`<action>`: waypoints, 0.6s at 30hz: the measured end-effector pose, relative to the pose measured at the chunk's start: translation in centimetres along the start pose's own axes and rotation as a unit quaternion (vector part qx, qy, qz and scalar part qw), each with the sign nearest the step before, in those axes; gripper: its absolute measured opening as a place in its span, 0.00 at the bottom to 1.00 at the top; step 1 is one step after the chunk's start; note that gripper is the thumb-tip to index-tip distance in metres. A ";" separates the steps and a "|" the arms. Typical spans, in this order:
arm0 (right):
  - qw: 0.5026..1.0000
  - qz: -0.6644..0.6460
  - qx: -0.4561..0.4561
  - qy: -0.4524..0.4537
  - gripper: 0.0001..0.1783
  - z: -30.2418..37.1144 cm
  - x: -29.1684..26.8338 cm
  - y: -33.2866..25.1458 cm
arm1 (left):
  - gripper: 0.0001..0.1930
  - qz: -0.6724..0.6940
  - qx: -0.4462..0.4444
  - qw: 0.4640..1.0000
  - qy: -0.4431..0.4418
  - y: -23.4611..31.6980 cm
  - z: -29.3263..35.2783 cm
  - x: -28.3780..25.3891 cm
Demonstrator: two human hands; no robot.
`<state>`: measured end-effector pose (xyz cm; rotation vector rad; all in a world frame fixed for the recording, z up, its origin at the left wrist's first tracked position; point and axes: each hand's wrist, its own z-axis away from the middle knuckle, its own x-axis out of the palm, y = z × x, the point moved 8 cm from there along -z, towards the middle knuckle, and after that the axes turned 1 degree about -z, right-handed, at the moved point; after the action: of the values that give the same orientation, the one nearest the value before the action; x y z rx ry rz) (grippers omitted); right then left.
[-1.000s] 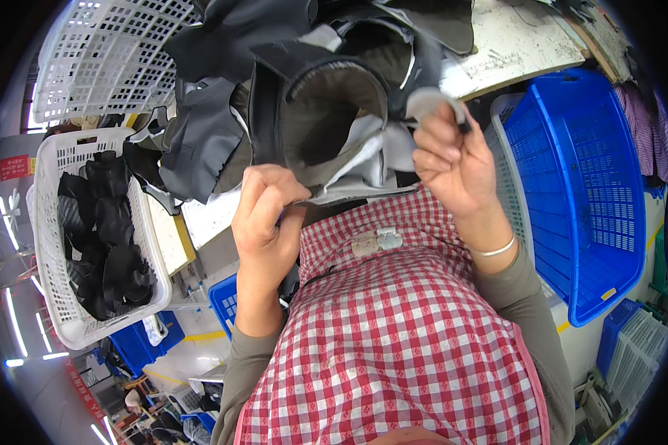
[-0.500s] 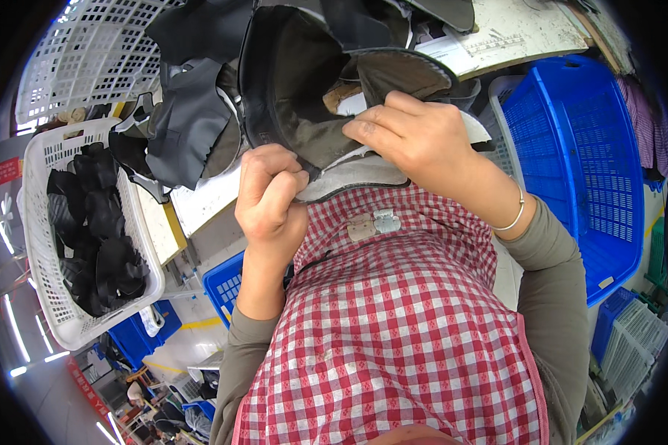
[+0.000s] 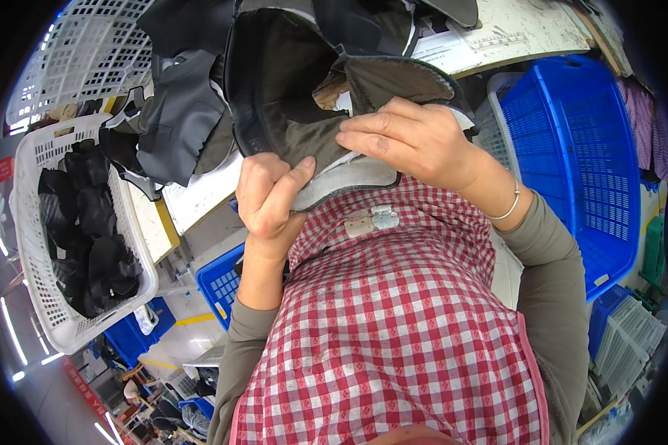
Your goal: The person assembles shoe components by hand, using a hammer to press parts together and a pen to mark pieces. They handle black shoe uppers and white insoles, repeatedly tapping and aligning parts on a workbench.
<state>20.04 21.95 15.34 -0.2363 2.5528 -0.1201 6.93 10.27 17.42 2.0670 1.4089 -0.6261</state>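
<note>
A black leather shoe upper (image 3: 297, 89) with a dark olive lining lies across the near edge of the worktable, its inside facing me. At its near left edge, my left hand (image 3: 269, 194) is closed with the thumb pressed on the lining. My right hand (image 3: 416, 141) pinches the near right part, fingers lying over the lining. Between the two hands a pale grey strip (image 3: 349, 180) with a dark border hangs toward my apron. More black leather pieces (image 3: 182, 119) lie just left of the upper.
A white basket (image 3: 147, 285) full of black pieces stands at the left, below another white basket (image 3: 74, 55). Blue crates (image 3: 601, 170) stand at the right. The white table (image 3: 527, 30) carries a printed paper (image 3: 441, 52). A blue bin (image 3: 217, 285) sits below the table.
The upper and the leather pieces beside it have shifted slightly left in view. My left thumb now lies straighter on the lining. Both hands keep their hold.
</note>
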 end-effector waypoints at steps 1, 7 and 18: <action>1.000 0.001 -0.004 0.003 0.17 0.0 -0.3 0.0 | 0.24 0.000 -0.003 1.000 0.001 0.0 0.0 0.0; 0.999 0.043 0.001 -0.012 0.10 -0.9 -1.0 0.4 | 0.25 0.006 -0.005 1.000 0.002 0.3 -0.4 -0.2; 0.982 -0.048 0.038 -0.181 0.18 -2.6 -1.0 1.1 | 0.23 -0.032 -0.052 0.998 0.030 -0.6 -0.9 -0.7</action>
<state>19.28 23.33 17.89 -0.3206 2.1716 -0.1924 6.14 10.57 18.43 1.9806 1.5150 -0.5099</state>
